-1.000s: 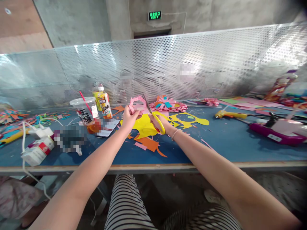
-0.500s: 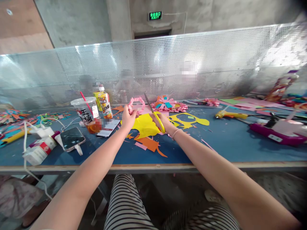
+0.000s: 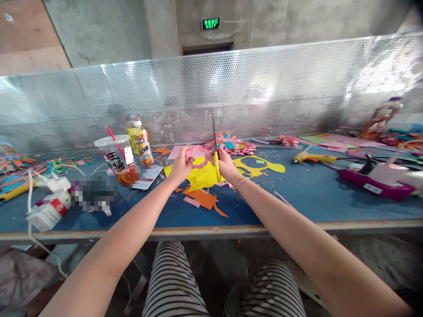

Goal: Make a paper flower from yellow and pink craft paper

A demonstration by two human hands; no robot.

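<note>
My left hand (image 3: 180, 166) grips a pink paper ring (image 3: 194, 155) with a scalloped edge, held low over the blue table (image 3: 307, 193). My right hand (image 3: 228, 165) holds yellow-handled scissors (image 3: 216, 154), blades pointing straight up, beside the ring. Both hands hover above a yellow paper sheet (image 3: 201, 176) and orange scraps (image 3: 203, 198).
A plastic cup with a red straw (image 3: 116, 155) and a small bottle (image 3: 142, 141) stand at the left, near a phone, a charger and a white box (image 3: 46, 211). A yellow glue gun (image 3: 312, 157) and a purple tray (image 3: 376, 186) lie on the right. Perforated metal screen (image 3: 297, 88) behind.
The pink ring has come down from upright to lie lower, in front of my left hand. The scissors have swung from a leftward slant to vertical, and my hands are closer together.
</note>
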